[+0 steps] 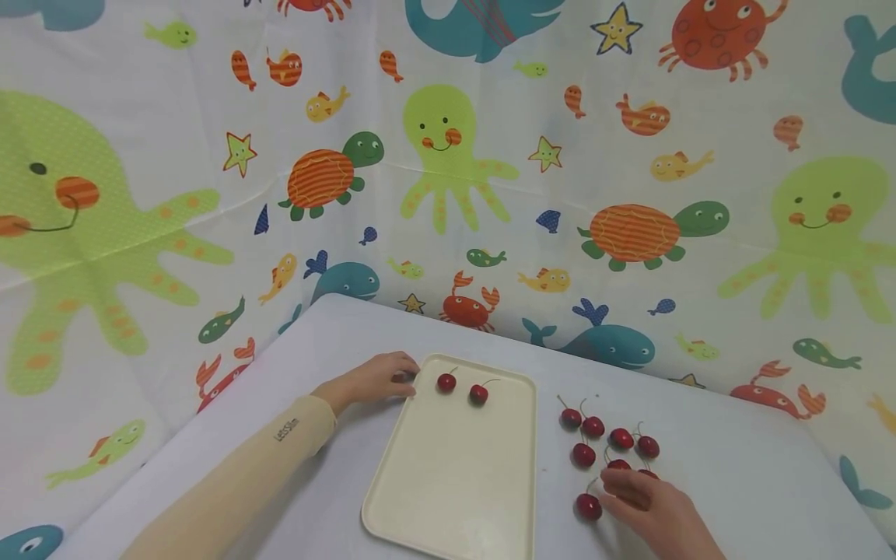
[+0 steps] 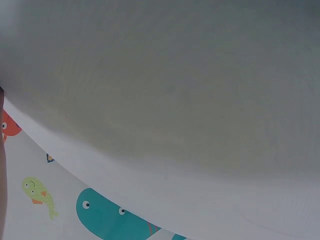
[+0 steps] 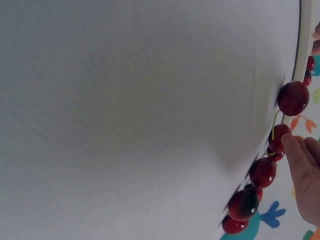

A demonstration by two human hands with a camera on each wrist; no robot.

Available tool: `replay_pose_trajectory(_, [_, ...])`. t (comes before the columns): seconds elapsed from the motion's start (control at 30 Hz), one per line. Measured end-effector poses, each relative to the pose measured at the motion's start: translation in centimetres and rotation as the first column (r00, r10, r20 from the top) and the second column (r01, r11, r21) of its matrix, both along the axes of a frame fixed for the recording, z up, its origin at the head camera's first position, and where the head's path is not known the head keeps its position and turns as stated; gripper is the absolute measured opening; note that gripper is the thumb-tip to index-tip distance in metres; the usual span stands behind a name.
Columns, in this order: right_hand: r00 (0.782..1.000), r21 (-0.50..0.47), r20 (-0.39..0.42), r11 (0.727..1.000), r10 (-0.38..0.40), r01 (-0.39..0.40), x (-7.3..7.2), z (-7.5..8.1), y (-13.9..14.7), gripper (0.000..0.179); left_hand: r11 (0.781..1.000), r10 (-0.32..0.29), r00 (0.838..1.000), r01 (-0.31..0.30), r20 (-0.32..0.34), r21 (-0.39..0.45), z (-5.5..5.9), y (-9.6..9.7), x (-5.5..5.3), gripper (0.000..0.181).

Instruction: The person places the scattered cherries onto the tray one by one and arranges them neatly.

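Partly hidden, two cherries [image 1: 619, 465] sit behind the right hand [image 1: 651, 509], its relaxed fingers empty beside another. The left hand [image 1: 378, 379], loosely bent, touches the tray [image 1: 458, 467].

In the head view, the left arm [image 1: 252, 467] runs in a beige sleeve [image 1: 210, 502] from the lower left of the frame towards the centre. The left hand [image 1: 376, 379] lies just below centre, back upward, pointing right, its fingers [image 1: 400, 363] slightly bent. The right hand [image 1: 658, 509] comes in from the lower right, fingers nearly straight, close together and aimed left, the thumb apart below them. The right wrist view shows it at lower right, fingertips toward upper left. A narrow strip of skin [image 2: 2, 170] at the left wrist view's left edge is probably the left hand.
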State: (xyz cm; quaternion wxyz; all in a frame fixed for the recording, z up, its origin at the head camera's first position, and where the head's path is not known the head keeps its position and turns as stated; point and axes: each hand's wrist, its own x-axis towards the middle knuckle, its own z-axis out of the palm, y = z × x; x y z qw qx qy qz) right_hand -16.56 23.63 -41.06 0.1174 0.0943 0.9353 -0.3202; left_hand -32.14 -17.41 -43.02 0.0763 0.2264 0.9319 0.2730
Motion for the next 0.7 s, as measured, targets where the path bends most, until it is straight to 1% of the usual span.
replay_pose_trajectory(0.1, [1.000,0.017,0.005,1.000,0.006,-0.006,0.2,-0.2,0.1,0.069,1.000,0.007,1.000,-0.007,0.002,-0.003,0.1,0.0,0.1,0.040])
replay_pose_trajectory(0.23, [1.000,0.035,0.000,0.999,0.021,-0.021,0.4,-0.6,0.1,0.065,1.000,0.023,1.000,-0.022,0.020,-0.011,0.1,0.1,0.1,0.041])
replay_pose_trajectory(0.37, [1.000,0.019,-0.004,1.000,0.021,-0.021,0.6,-1.0,-0.1,0.060,0.999,0.032,0.999,-0.032,0.028,-0.011,0.1,0.1,0.1,0.041])
replay_pose_trajectory(0.53, [1.000,-0.012,0.009,1.000,0.021,-0.021,0.7,-1.3,-0.3,0.058,0.999,0.045,0.999,-0.045,0.031,-0.008,0.1,0.1,0.1,0.041])
replay_pose_trajectory(0.7, [1.000,-0.013,-0.002,1.000,0.028,-0.028,0.6,-1.5,-0.4,0.056,0.999,0.032,0.999,-0.032,0.015,-0.014,0.1,0.2,0.0,0.041])
